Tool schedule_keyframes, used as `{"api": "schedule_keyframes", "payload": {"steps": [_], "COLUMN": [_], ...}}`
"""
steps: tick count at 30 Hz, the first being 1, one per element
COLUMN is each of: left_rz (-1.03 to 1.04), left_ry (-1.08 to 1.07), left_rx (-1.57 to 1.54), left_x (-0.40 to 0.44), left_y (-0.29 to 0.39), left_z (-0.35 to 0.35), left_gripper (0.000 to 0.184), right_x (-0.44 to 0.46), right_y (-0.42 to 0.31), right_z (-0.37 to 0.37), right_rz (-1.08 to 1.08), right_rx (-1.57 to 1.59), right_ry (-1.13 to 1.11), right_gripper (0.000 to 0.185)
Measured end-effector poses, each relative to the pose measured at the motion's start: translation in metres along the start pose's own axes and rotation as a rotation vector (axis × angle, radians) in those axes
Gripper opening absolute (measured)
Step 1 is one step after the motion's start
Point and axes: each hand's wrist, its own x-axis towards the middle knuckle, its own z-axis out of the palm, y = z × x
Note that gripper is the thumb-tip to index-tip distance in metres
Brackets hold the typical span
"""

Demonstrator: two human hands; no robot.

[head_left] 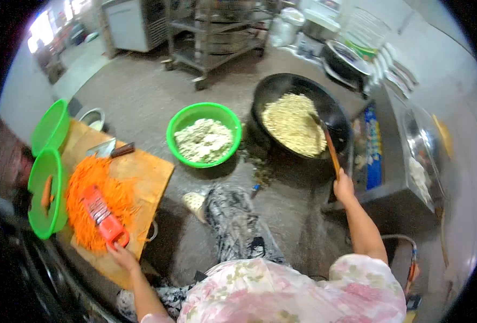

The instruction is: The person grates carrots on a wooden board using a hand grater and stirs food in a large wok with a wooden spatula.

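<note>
My right hand is closed around the long wooden handle of a wok spatula. The spatula's head rests in a heap of pale yellow chopped food inside a large black wok. At the left, my left hand grips the end of a red hand grater. The grater lies on a pile of shredded carrot on a wooden board. A cleaver with a dark handle lies at the board's far edge, its blade partly on the wood.
Between board and wok stands a green basin of pale, floury pieces. Beyond the board's left edge, one green basket holds a carrot; another green basket stands behind. A metal counter is right of the wok, a wheeled rack behind.
</note>
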Motion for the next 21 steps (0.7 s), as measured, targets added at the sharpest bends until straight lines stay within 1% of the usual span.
{"api": "schedule_keyframes", "payload": {"steps": [2,4,5,6,7,8,9,10,11,12,13,15,16,18,19,20,21], "left_rz": [-0.008,0.009,0.008,0.031,-0.035,0.012,-0.088,-0.086,-0.1,-0.103,-0.149,-0.223,-0.316,-0.498,-0.447,-0.46,-0.47], "left_ry": [0.038,0.097,0.107,0.059,0.082,0.077,0.001,0.079,0.119,0.152,0.147,0.123,0.073,-0.042,-0.05,-0.046,-0.042], "left_rx": [-0.015,-0.001,-0.01,-0.248,-0.183,-0.286,-0.222,-0.15,-0.067,0.008,-0.085,-0.293,-0.444,-0.752,-0.777,-0.878,-0.978], "left_x": [-0.003,-0.002,-0.002,-0.002,-0.003,0.001,0.001,0.0,-0.001,0.001,0.003,0.008,0.013,0.021,0.026,0.03,0.034], "left_y": [-0.002,-0.002,0.005,0.017,0.023,0.0,0.013,0.01,0.004,0.002,0.002,0.005,0.013,0.032,0.029,0.029,0.032], "left_z": [0.001,0.006,0.005,0.003,0.002,0.011,-0.001,0.003,0.006,0.005,0.0,-0.006,-0.014,-0.039,-0.044,-0.05,-0.058], "left_gripper": [0.039,0.037,0.037,0.035,0.034,0.033,0.032,0.03,0.031,0.032,0.03,0.026,0.023,0.018,0.014,0.013,0.012], "right_x": [-0.017,-0.036,-0.035,-0.032,-0.02,-0.012,-0.003,-0.001,0.014,0.023,0.03,-0.003,0.0,0.003,-0.016,0.004,-0.004], "right_y": [0.002,-0.017,-0.007,0.011,0.038,0.049,0.06,0.068,0.108,0.106,0.1,0.032,0.015,-0.015,-0.059,-0.064,-0.096], "right_z": [0.009,-0.03,-0.028,-0.022,-0.002,0.02,0.043,0.061,0.09,0.097,0.103,0.049,0.041,0.026,0.006,0.023,0.02], "right_rz": [-0.083,-0.075,-0.13,-0.195,-0.109,-0.046,0.013,0.07,0.008,-0.034,-0.084,-0.142,-0.181,-0.249,-0.301,-0.446,-0.563], "right_rx": [-0.169,-0.132,-0.101,-0.065,0.103,0.232,0.363,0.464,0.277,0.13,-0.015,-0.24,-0.225,-0.204,-0.109,0.01,0.217], "right_ry": [-0.107,-0.195,-0.105,-0.023,-0.026,0.001,0.036,0.119,0.029,-0.026,-0.074,-0.113,-0.105,-0.088,-0.038,0.006,0.038], "right_gripper": [0.038,0.034,0.033,0.035,0.041,0.049,0.058,0.067,0.063,0.059,0.055,0.048,0.047,0.051,0.046,0.043,0.044]}}
